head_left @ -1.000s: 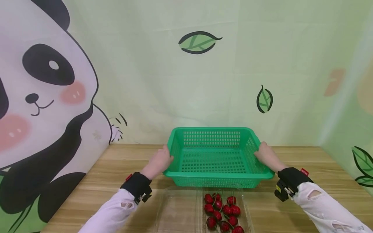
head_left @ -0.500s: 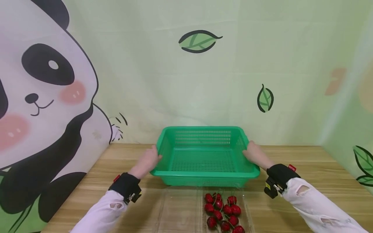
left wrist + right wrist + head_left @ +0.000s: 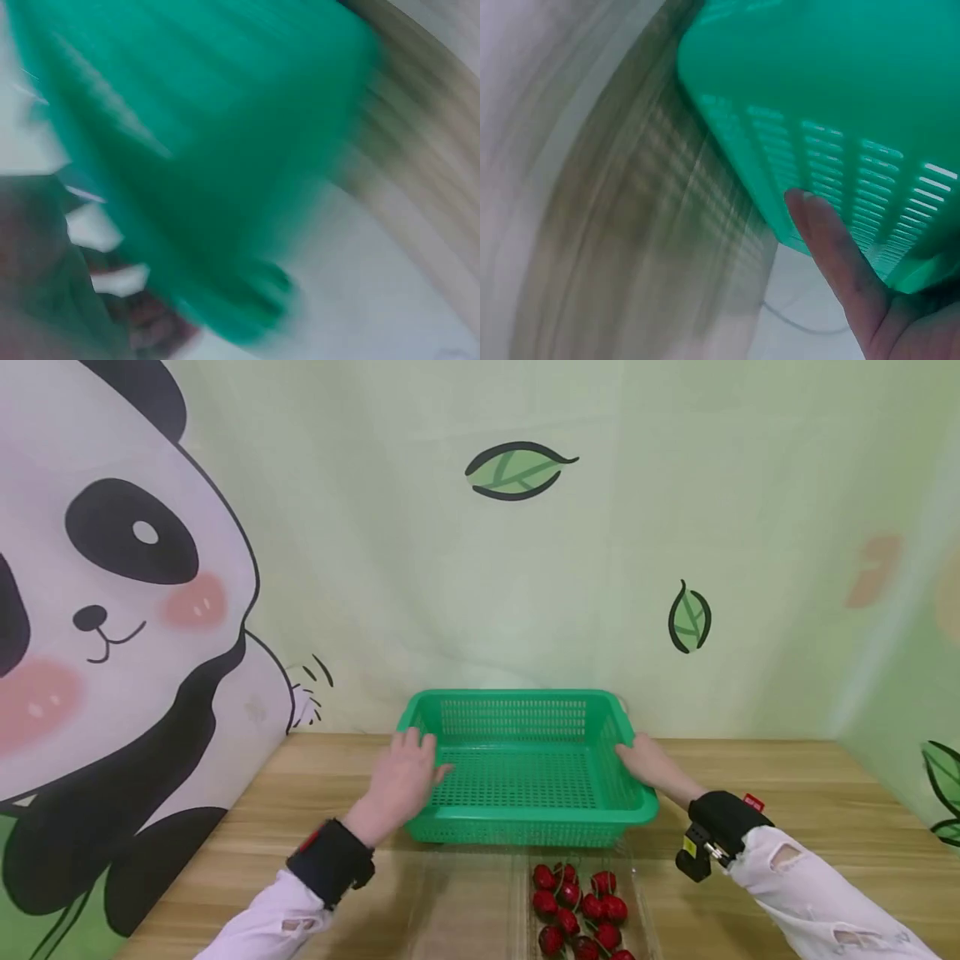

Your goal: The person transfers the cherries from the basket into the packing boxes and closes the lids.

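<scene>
A green plastic basket (image 3: pixel 525 815) with slotted walls is at the back of the wooden table, with nothing inside it. My left hand (image 3: pixel 401 781) is over its left rim, fingers spread loosely and thumb out to the side. The left wrist view is blurred; fingers (image 3: pixel 154 322) show there beside the basket's edge. My right hand (image 3: pixel 654 766) grips the right rim. In the right wrist view its fingers (image 3: pixel 832 247) lie against the outer slotted wall. Nearer to me, a clear plastic box (image 3: pixel 468 902) lies open, with red cherries (image 3: pixel 568 893) in its right half.
A wooden table top (image 3: pixel 742 877) spreads around the basket and box. Right behind it hangs a pale green backdrop (image 3: pixel 375 568) printed with a panda and leaves. The box reaches past the bottom edge of the head view.
The basket has slid to the left, with both hands on its rims at first. Since then my left hand has loosened and lifted from the left rim, while the right hand still grips.
</scene>
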`<state>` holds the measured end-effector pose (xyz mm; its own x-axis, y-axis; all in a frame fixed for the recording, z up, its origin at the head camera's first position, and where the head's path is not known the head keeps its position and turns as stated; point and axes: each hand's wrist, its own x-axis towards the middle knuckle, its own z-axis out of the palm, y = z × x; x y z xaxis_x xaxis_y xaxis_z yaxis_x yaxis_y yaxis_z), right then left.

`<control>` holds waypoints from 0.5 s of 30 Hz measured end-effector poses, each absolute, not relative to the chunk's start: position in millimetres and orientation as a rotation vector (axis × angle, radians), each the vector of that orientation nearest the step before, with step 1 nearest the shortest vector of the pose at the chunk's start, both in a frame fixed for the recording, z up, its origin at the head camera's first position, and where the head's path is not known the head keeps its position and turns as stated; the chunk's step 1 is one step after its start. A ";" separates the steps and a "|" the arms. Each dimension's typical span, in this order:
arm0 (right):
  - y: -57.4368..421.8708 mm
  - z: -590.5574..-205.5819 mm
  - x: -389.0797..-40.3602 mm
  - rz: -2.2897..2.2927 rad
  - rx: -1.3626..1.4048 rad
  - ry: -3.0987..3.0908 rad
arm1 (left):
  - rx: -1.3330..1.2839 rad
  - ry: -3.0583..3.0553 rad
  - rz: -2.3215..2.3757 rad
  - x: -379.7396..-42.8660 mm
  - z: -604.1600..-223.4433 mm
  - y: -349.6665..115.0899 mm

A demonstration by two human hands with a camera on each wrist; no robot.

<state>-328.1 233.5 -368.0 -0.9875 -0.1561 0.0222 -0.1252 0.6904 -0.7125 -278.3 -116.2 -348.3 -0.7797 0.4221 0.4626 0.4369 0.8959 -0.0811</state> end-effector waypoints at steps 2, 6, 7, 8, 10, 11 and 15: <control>238.4 -370.5 -326.1 -1.292 -0.266 2.785 | -0.904 -2.598 -0.087 -266.3 -346.4 -96.2; 246.3 -374.6 -322.1 -1.390 -0.252 2.700 | -1.315 -2.761 -0.228 -252.9 -349.9 -70.8; 247.8 -375.4 -321.0 -1.396 -0.238 2.687 | -1.346 -2.788 -0.241 -252.1 -352.7 -68.0; 249.3 -376.5 -320.3 -1.398 -0.228 2.679 | -1.357 -2.802 -0.259 -252.3 -355.8 -66.7; 250.8 -378.8 -318.8 -1.416 -0.214 2.657 | -1.354 -2.785 -0.266 -254.6 -361.8 -67.8; 250.9 -380.4 -318.4 -1.439 -0.208 2.645 | -1.345 -2.764 -0.263 -256.3 -364.4 -69.8; 252.2 -387.7 -316.8 -1.555 -0.181 2.584 | -1.308 -2.665 -0.263 -262.1 -372.8 -80.3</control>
<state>-316.8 252.2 -387.7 -0.9856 -0.1640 -0.0419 -0.0398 0.4650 -0.8844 -262.1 -80.3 -372.8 -0.6043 0.7657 0.2203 0.7940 0.6018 0.0863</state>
